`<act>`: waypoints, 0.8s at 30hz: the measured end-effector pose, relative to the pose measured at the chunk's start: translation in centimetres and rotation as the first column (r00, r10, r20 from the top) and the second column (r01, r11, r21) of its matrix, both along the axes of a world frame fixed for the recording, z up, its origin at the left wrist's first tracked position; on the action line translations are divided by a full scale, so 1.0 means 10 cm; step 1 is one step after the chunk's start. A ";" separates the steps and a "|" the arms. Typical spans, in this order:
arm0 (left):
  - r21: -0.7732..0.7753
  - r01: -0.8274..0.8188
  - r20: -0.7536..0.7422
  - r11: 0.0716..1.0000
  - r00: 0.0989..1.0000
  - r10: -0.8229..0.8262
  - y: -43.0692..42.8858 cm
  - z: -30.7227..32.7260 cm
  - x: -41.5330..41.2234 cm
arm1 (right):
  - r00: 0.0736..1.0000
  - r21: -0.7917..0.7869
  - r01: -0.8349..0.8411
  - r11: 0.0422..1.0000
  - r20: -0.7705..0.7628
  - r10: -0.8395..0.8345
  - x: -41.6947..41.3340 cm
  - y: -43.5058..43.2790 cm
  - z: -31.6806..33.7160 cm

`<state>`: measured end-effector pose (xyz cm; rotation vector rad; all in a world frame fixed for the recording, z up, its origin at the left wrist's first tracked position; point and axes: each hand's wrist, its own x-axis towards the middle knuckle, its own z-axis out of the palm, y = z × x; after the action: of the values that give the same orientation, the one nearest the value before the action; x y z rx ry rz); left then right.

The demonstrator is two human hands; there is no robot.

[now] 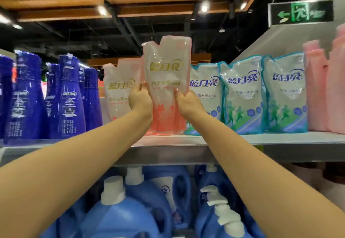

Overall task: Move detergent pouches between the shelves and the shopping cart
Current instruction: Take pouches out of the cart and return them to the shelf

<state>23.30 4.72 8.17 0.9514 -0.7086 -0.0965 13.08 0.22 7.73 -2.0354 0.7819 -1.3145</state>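
Glossy, crinkled pink pouch (pixel 166 70), notched top

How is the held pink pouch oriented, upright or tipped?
Upright: the pink pouch has its notched top up, left hand and right hand gripping its sides. Whether its base touches the shelf, cannot tell.

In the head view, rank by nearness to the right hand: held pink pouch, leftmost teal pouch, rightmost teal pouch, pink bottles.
1. held pink pouch, in the right hand
2. leftmost teal pouch, just beside it
3. rightmost teal pouch, further right
4. pink bottles, far right
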 end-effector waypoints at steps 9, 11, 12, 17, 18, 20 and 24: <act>0.155 0.328 0.053 0.932 0.939 -0.339 -0.02 -0.13 0.38 | 0.988 0.188 -0.060 0.980 -0.126 0.084 0.05 -0.14 -0.07; 0.328 0.304 0.125 0.894 0.924 -0.360 0.12 -0.11 0.46 | 0.982 0.181 -0.084 0.980 -0.151 0.113 -0.04 -0.07 -0.06; 0.425 0.257 0.170 0.868 0.919 -0.355 0.21 -0.11 0.49 | 0.979 0.169 -0.071 0.983 -0.178 0.101 -0.08 -0.03 -0.05; 0.681 0.045 0.386 0.731 0.826 -0.411 0.56 -0.25 0.43 | 0.943 -0.018 -0.001 1.000 -0.334 -0.005 -0.11 0.15 -0.10; 0.709 0.016 0.408 0.705 0.806 -0.429 0.55 -0.28 0.42 | 0.919 -0.081 0.037 0.996 -0.388 -0.066 -0.10 0.16 -0.13; 0.755 -0.016 0.419 0.656 0.781 -0.463 0.50 -0.30 0.39 | 0.874 -0.178 0.098 0.979 -0.456 -0.170 -0.07 0.17 -0.15; 0.787 0.009 0.367 0.617 0.797 -0.479 0.33 -0.23 0.40 | 0.844 -0.193 0.136 0.972 -0.492 -0.215 0.02 0.08 -0.11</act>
<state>27.33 8.05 5.87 1.7297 -1.4175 -0.4210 13.28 1.05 6.60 -2.5330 1.1567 -0.9445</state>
